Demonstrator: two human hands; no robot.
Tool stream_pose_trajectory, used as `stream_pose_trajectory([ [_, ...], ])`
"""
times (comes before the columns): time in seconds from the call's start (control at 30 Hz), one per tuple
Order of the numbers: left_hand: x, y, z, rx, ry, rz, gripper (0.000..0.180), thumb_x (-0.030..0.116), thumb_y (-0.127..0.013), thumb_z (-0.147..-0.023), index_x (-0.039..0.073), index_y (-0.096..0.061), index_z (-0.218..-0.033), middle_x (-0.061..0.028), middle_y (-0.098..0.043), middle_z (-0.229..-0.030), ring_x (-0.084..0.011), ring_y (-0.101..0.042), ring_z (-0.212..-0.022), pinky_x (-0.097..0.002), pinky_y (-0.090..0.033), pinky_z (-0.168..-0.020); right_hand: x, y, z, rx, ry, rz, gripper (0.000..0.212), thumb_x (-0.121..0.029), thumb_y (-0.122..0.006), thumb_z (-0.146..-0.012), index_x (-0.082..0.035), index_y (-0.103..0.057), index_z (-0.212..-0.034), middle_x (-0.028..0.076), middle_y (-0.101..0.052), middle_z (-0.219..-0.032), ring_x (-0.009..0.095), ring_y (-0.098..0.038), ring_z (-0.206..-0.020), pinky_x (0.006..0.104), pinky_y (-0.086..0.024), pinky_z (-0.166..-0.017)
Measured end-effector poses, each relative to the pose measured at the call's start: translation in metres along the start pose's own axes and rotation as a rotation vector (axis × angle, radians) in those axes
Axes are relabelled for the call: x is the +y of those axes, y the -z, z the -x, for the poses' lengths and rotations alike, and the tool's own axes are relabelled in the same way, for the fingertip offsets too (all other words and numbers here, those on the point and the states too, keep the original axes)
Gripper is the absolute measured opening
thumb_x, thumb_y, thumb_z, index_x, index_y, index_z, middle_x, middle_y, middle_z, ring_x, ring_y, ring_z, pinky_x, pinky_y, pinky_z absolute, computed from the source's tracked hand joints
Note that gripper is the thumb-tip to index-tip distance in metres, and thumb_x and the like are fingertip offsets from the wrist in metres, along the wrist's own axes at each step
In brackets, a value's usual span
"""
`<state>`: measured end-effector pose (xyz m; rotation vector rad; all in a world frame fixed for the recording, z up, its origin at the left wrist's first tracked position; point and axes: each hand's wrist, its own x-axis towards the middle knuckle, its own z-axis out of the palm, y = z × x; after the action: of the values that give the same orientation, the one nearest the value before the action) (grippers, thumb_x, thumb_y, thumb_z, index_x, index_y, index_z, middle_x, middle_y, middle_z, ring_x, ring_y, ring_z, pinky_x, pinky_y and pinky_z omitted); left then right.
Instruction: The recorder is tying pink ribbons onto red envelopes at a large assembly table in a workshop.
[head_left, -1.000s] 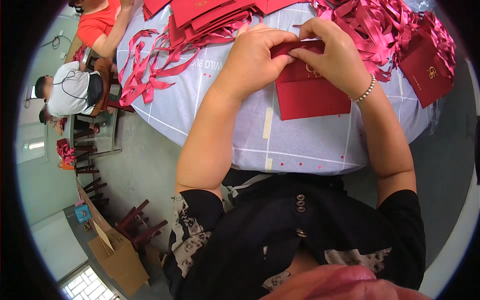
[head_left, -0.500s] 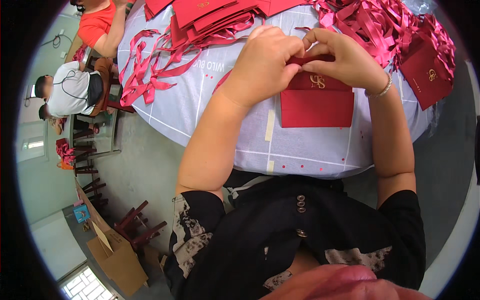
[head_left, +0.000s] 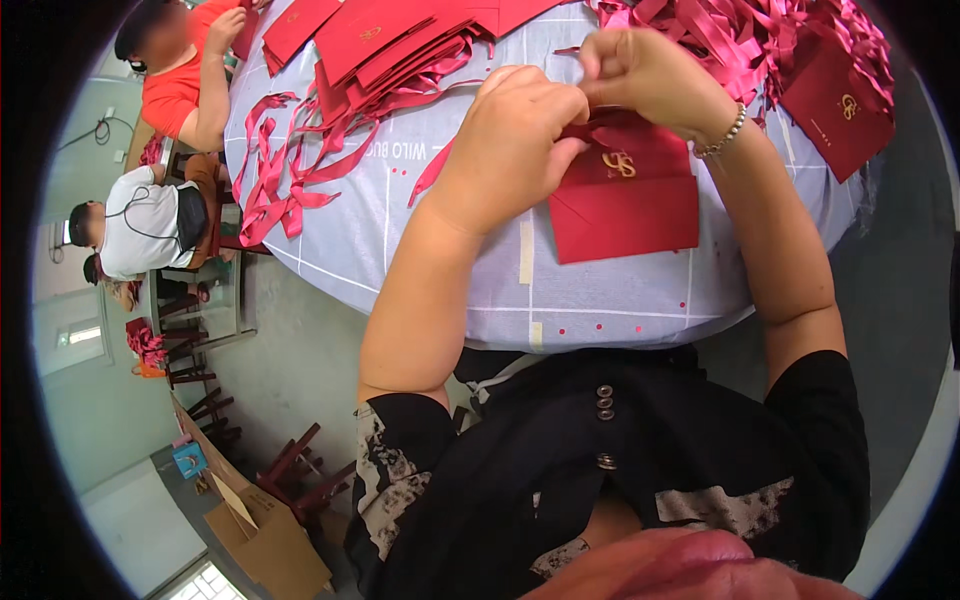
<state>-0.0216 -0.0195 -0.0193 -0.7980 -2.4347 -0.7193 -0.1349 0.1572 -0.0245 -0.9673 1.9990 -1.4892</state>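
Bag, upper centre, apparently unfinished, left hand and right hand curled at its top, exact hold unclear; stack, upper left, and ribbons, upper right, finished or waiting uncertain.

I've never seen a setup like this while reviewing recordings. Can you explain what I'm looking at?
There's no machine here: a person works with two bare hands. The view comes from a wide fisheye camera on their head, looking down, so straight edges bend near the rim. On the pale tablecloth lie stacked red bags at upper left and a heap of pink ribbons at upper right. The left hand is at the top edge of a flat red bag; the right hand curls beside it. What the fingertips pinch is hidden.
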Motion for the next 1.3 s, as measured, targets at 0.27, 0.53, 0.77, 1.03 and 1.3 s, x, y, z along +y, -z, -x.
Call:
stream_pose_trajectory([
  [0.27,-0.024,0.011,0.014,-0.216,0.362,0.098,0.029,0.008,-0.073,-0.073,0.0,-0.067,-0.101,-0.0096,-0.07,-0.091,-0.0234,-0.066,-0.084,-0.0342,-0.051,-0.079,0.01,0.019,0.004,0.319,0.117,0.217,0.017,-0.016,-0.069,-0.094,-0.001,-0.065,-0.087,-0.002,-0.064,-0.077,0.006,-0.059,-0.072,0.0223,-0.047,-0.066],
  [0.53,-0.035,0.006,0.015,-0.221,0.703,-0.164,0.028,0.03,-0.073,-0.08,0.002,-0.074,-0.082,-0.0107,-0.069,-0.072,-0.0239,-0.066,-0.066,-0.036,-0.05,-0.065,0.005,-0.033,0.029,-0.066,0.279,0.807,0.013,-0.007,-0.061,-0.085,-0.002,-0.065,-0.096,0.014,-0.067,-0.093,0.035,-0.065,-0.086,0.0423,-0.052,-0.076],
  [0.77,-0.044,-0.011,0.011,0.05,0.448,0.012,0.019,0.02,-0.071,-0.087,0.002,-0.073,-0.093,-0.0095,-0.069,-0.076,-0.019,-0.066,-0.073,-0.0313,-0.051,-0.069,0.007,-0.008,0.032,0.071,0.301,1.171,0.009,-0.005,-0.062,-0.081,-0.003,-0.066,-0.088,0.012,-0.062,-0.088,0.031,-0.063,-0.088,0.0411,-0.053,-0.078],
  [1.03,-0.043,-0.018,0.005,-0.176,0.624,0.357,0.022,0.021,-0.066,-0.093,0.001,-0.071,-0.101,-0.0043,-0.07,-0.08,-0.01,-0.063,-0.072,-0.0261,-0.05,-0.068,0.009,0.026,0.025,0.658,0.189,1.29,0.02,-0.022,-0.063,-0.091,-0.011,-0.074,-0.104,0.013,-0.069,-0.077,0.028,-0.067,-0.067,0.0388,-0.054,-0.061],
  [1.3,-0.046,-0.008,0.009,-0.321,0.809,0.534,0.022,0.022,-0.064,-0.095,0.002,-0.072,-0.096,0.0015,-0.067,-0.075,-0.0043,-0.058,-0.068,-0.0225,-0.047,-0.064,-0.032,0.022,0.029,0.667,-0.092,0.18,0.023,-0.006,-0.06,-0.097,0.002,-0.069,-0.117,0.005,-0.07,-0.09,0.009,-0.062,-0.074,0.0222,-0.051,-0.066],
])
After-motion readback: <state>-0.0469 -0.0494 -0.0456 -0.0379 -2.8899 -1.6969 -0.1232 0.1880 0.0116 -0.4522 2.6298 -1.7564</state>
